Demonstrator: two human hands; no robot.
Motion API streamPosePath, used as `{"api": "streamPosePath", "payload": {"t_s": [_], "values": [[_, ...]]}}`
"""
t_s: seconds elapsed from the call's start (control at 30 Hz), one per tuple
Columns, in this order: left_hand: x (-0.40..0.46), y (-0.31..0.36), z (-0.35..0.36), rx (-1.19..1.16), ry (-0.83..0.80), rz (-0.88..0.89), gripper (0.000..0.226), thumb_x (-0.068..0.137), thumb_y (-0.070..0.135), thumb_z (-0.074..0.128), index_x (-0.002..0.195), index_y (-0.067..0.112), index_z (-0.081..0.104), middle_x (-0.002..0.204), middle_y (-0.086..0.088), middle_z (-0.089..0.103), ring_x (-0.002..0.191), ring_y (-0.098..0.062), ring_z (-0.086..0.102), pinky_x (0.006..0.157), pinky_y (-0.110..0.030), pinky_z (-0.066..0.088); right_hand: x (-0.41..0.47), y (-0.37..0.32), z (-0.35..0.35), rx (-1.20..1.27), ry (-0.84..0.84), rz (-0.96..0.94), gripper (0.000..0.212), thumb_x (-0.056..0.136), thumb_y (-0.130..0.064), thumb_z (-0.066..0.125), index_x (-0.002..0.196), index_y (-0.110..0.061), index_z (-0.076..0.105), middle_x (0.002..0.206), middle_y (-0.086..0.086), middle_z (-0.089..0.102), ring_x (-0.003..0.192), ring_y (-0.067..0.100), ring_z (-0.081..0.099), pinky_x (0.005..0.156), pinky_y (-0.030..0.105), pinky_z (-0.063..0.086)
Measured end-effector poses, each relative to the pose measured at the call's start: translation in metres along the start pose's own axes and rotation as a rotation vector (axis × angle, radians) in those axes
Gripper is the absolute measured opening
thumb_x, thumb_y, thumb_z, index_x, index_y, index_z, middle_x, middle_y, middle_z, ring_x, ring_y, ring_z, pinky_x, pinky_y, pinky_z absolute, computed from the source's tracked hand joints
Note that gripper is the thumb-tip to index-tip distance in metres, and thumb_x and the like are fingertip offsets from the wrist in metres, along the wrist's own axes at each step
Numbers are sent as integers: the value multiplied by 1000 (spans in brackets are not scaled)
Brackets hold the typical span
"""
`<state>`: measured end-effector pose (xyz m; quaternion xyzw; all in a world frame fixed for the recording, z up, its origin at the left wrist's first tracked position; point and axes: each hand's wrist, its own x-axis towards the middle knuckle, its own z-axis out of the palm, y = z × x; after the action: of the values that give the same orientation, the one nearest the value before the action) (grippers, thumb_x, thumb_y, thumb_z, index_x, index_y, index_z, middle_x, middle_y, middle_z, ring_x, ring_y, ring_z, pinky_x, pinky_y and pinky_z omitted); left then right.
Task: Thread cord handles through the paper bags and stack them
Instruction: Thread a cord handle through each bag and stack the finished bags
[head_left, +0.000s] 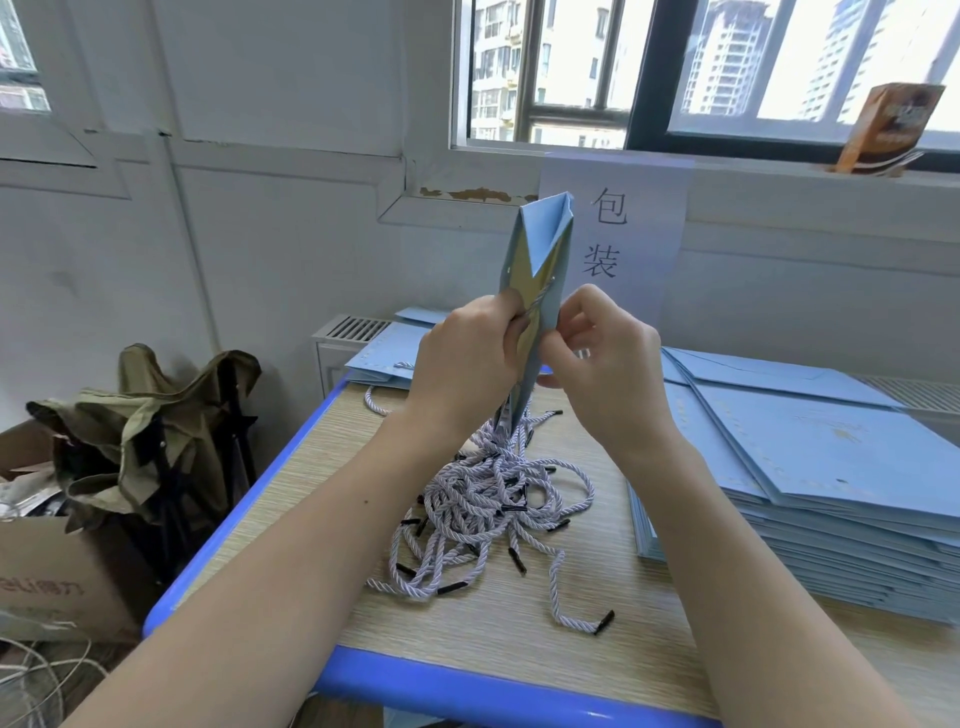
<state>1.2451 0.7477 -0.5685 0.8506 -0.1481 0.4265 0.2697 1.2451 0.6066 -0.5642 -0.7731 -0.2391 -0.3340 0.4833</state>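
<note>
A light blue paper bag (545, 234) stands upright and edge-on above the table, its mouth slightly spread and a gold lining showing inside. My left hand (467, 358) grips the bag's near edge and pinches a white twisted cord (537, 301) that runs through a hole in the bag's wall. My right hand (602, 358) holds the bag's right side with curled fingers. Below the bag lies a tangled pile of white cords with black tips (488, 499) on the wooden table (467, 634).
A tall stack of flat blue bags (831, 478) fills the table's right side. A smaller stack (384, 353) lies at the back left. A paper sign (613, 234) hangs on the wall behind. A cardboard box (47, 571) and olive cloth (150, 426) sit left.
</note>
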Motion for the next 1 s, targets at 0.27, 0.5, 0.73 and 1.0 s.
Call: {"api": "streamPosePath", "payload": {"t_s": [0.27, 0.5, 0.73, 1.0], "values": [[3, 2, -2, 66, -69, -81, 18, 98, 22, 49, 91, 9, 59, 82, -4, 58, 76, -34, 50, 60, -36, 37, 0, -2, -1, 8, 0, 31, 5, 84, 2, 61, 82, -1, 59, 75, 13, 65, 68, 26, 65, 50, 19, 54], [5, -3, -4, 105, -87, -134, 13, 95, 13, 53, 87, 6, 61, 81, -11, 59, 75, -39, 52, 63, -42, 45, -1, -7, -7, 21, 38, 63, 4, 83, 7, 60, 80, 5, 58, 69, 13, 63, 60, 19, 55, 47, 2, 38], [3, -4, -4, 94, -79, -146, 15, 96, 15, 57, 86, 7, 63, 77, -7, 58, 73, -35, 53, 61, -36, 40, -1, -6, -6, -2, 3, 54, 5, 85, 4, 61, 82, 1, 58, 69, 2, 61, 63, 15, 58, 49, 8, 45], [0, -1, -2, -28, -47, -87, 35, 99, 42, 55, 86, 11, 65, 73, 0, 55, 68, -26, 51, 58, -32, 34, 1, -1, -6, -31, -8, 44, 6, 87, -4, 64, 83, -4, 60, 70, 6, 66, 61, 20, 65, 57, 35, 59]]}}
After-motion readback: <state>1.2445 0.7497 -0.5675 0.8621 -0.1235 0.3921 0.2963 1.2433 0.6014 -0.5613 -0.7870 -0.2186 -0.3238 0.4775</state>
